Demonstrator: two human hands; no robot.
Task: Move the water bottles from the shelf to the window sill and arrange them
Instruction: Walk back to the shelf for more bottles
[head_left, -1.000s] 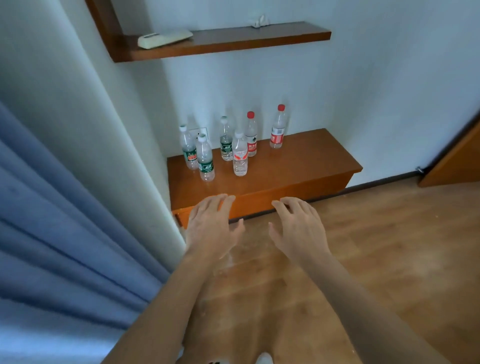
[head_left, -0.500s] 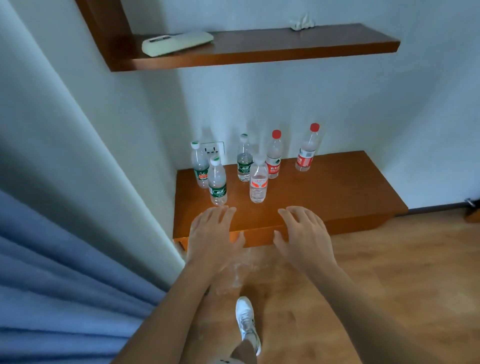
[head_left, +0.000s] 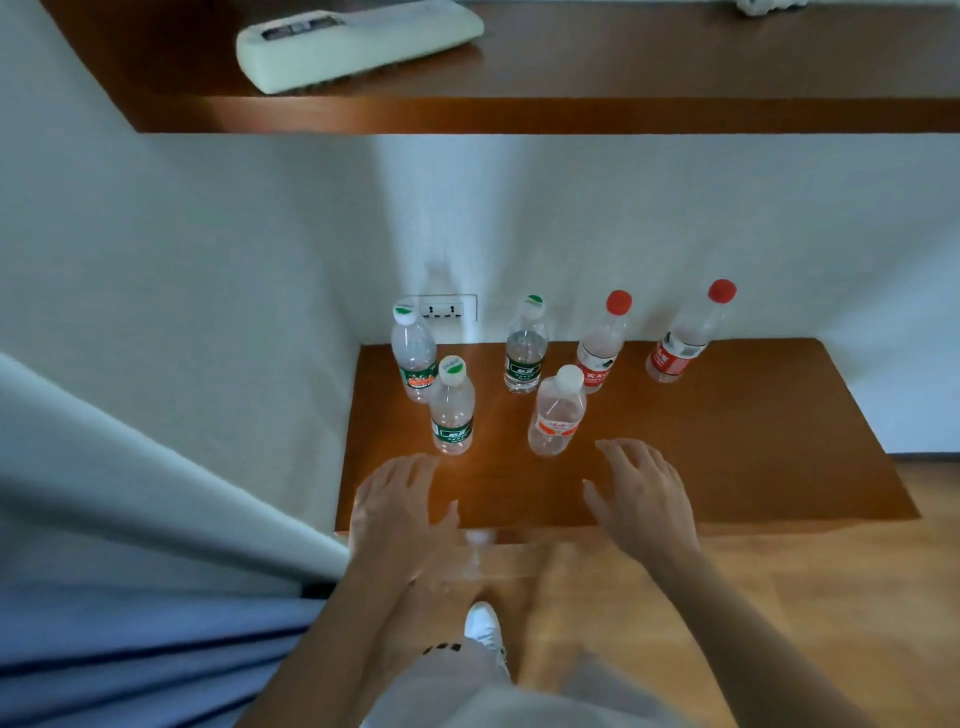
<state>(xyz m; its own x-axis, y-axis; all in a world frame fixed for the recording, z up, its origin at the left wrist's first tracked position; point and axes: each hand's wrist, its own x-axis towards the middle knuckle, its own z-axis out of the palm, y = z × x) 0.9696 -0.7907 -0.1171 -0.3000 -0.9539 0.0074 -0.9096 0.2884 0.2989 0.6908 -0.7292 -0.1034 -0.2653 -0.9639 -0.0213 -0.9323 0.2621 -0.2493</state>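
Observation:
Several clear water bottles stand upright on a low wooden shelf (head_left: 727, 441) against the white wall. At the front are a green-labelled bottle (head_left: 452, 408) and a white-capped bottle with an orange label (head_left: 556, 413). Behind them stand two more green-labelled bottles (head_left: 414, 353) (head_left: 525, 347) and two red-capped bottles (head_left: 602, 343) (head_left: 683, 335). My left hand (head_left: 397, 512) hovers with fingers spread just short of the front green bottle. Just below and right of the orange-labelled bottle, my right hand (head_left: 641, 499) is spread too. Neither hand touches a bottle.
An upper wooden shelf (head_left: 571, 111) overhangs at the top, with a white remote control (head_left: 358, 41) lying on it. A wall socket (head_left: 441, 312) sits behind the bottles. A blue curtain (head_left: 130, 649) hangs at the left. My leg and white shoe (head_left: 483, 626) are below, on the wooden floor.
I have stepped closer to the low shelf. Both hands have moved forward from in front of the shelf's edge to above it, close to the two front bottles.

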